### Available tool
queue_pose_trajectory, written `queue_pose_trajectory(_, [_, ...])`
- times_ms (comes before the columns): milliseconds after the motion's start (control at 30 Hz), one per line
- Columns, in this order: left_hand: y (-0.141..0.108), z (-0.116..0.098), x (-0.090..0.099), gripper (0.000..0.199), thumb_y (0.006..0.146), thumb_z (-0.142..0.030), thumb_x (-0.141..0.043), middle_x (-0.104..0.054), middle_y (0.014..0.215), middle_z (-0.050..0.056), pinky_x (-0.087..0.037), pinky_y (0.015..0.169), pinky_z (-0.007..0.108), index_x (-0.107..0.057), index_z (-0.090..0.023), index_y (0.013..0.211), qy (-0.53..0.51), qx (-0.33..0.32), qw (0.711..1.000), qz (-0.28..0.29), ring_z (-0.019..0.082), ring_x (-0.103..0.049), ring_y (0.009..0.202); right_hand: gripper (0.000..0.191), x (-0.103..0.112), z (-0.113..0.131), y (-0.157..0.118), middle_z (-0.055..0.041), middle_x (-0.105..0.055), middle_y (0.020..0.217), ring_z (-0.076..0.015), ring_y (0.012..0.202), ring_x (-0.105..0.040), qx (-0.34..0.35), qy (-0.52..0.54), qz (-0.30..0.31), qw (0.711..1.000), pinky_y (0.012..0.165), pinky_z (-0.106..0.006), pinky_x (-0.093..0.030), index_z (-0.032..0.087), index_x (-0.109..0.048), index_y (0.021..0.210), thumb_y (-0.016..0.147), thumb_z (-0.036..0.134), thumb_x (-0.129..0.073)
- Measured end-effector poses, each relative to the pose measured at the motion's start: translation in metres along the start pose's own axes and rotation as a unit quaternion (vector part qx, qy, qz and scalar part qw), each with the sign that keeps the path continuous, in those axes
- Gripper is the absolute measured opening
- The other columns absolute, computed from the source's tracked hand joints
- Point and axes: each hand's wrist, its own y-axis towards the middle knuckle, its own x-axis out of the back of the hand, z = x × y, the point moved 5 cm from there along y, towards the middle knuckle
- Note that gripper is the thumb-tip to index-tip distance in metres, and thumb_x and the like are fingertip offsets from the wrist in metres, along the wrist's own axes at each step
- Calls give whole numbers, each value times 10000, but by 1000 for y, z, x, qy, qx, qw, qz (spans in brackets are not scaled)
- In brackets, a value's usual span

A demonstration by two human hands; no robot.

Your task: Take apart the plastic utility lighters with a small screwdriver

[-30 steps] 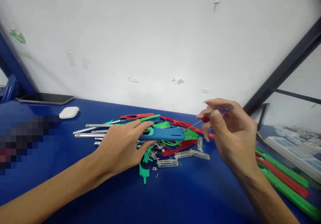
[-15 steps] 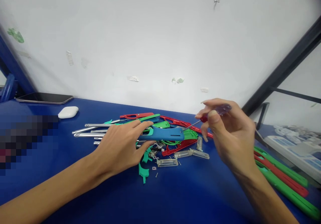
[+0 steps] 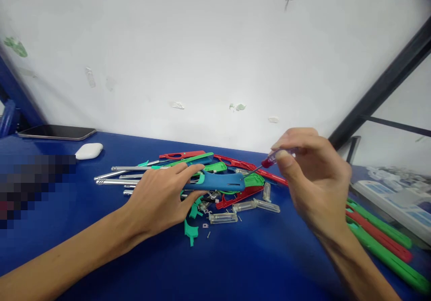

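My left hand (image 3: 164, 193) is closed around a blue long-necked lighter (image 3: 218, 182), thumb below and fingers above, with its handle end pointing right. In my right hand (image 3: 313, 179) is a screwdriver (image 3: 271, 158) with a red and clear purple handle, pinched between thumb and fingers. Its thin shaft slants down left, and the tip meets the end of the blue handle near a small hole. Behind and under the lighter lie red casing halves (image 3: 237, 162), green casing pieces (image 3: 220, 166) and metal lighter tubes (image 3: 117, 182).
Clear fuel tanks (image 3: 224, 218), teal triggers (image 3: 191, 231) and a small screw (image 3: 208, 235) lie in front of the pile. Green and red casings (image 3: 380, 233) sit at right by a white compartment box (image 3: 393, 197). A phone (image 3: 57, 132) and white earbud case (image 3: 89, 151) are at back left.
My right hand has turned on the screwdriver, its fingers now curled further over the handle. The tip stays at the lighter's end. The whole view has shifted slightly.
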Motion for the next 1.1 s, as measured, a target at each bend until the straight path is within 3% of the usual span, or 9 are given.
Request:
queue_pose_trajectory(133, [1, -1, -1, 421, 968, -417, -637, -805, 1079, 53, -500, 569, 369, -649, -218, 1339, 1, 2, 1000, 3, 277, -774, 793, 270, 0, -5, -1, -19, -704, 1046, -183, 975, -667, -34, -7, -21, 999, 876, -388, -552, 321, -719, 1250, 1053, 184, -595])
queue_pose_trajectory(300, [2, -1, -2, 418, 973, -418, -630, -804, 1085, 56, -493, 560, 376, -643, -225, 1343, 10, 1, 1000, 8, 284, -772, 776, 100, -2, -2, -1, -19, -672, 1005, -195, 896, -652, -11, 8, -15, 1000, 735, -364, -550, 284, -741, 1030, 958, 214, -738])
queue_pose_trajectory(367, [1, -1, -2, 424, 973, -426, -627, -804, 1091, 59, -484, 550, 372, -641, -226, 1346, 13, 2, 1000, 8, 286, -772, 781, 152, -4, -1, -1, -6, -688, 972, -188, 879, -666, -18, 8, -12, 1000, 758, -368, -564, 293, -727, 1074, 968, 184, -718])
queue_pose_trajectory(467, [0, -1, -2, 421, 974, -422, -627, -804, 1096, 58, -486, 556, 371, -638, -229, 1348, 14, 2, 1000, 10, 286, -771, 783, 211, -6, -1, -1, -31, -726, 1081, -196, 1004, -693, -27, 4, -3, 1000, 841, -379, -581, 288, -716, 1173, 1025, 167, -626])
queue_pose_trajectory(600, [1, -1, -3, 421, 973, -430, -628, -801, 1110, 67, -481, 559, 366, -640, -230, 1343, 16, 1, 1000, 9, 281, -768, 771, 171, -6, 0, -2, -11, -685, 1006, -185, 949, -671, -10, 9, -13, 1000, 781, -342, -572, 289, -741, 1047, 937, 158, -746])
queue_pose_trajectory(733, [1, 0, -2, 423, 975, -432, -624, -806, 1081, 54, -478, 561, 355, -632, -235, 1350, 12, 2, 1000, 8, 271, -770, 783, 247, -5, -2, -3, -20, -735, 1067, -190, 999, -706, -33, 3, -12, 999, 869, -372, -588, 300, -722, 1206, 1018, 161, -640])
queue_pose_trajectory(933, [1, -1, -1, 416, 968, -420, -631, -803, 1097, 61, -476, 560, 371, -639, -230, 1338, 15, 4, 1000, 9, 288, -765, 765, 193, -5, 1, -2, -5, -674, 976, -175, 877, -658, -7, 9, -21, 1000, 763, -346, -568, 284, -733, 1053, 925, 142, -755])
queue_pose_trajectory(1033, [1, -1, -1, 419, 968, -413, -635, -807, 1075, 56, -473, 563, 358, -635, -231, 1345, 13, 3, 1000, 10, 277, -767, 773, 237, -5, -1, -2, -28, -718, 1068, -198, 1005, -691, -30, -3, -15, 999, 870, -388, -585, 295, -713, 1193, 1018, 157, -631])
queue_pose_trajectory(1100, [2, -1, -1, 419, 968, -414, -635, -809, 1072, 58, -470, 566, 348, -635, -232, 1345, 13, 3, 1000, 10, 269, -768, 781, 211, -5, 0, -2, -33, -704, 1100, -207, 1029, -677, -26, -12, -13, 1000, 862, -389, -585, 300, -729, 1164, 1009, 180, -650])
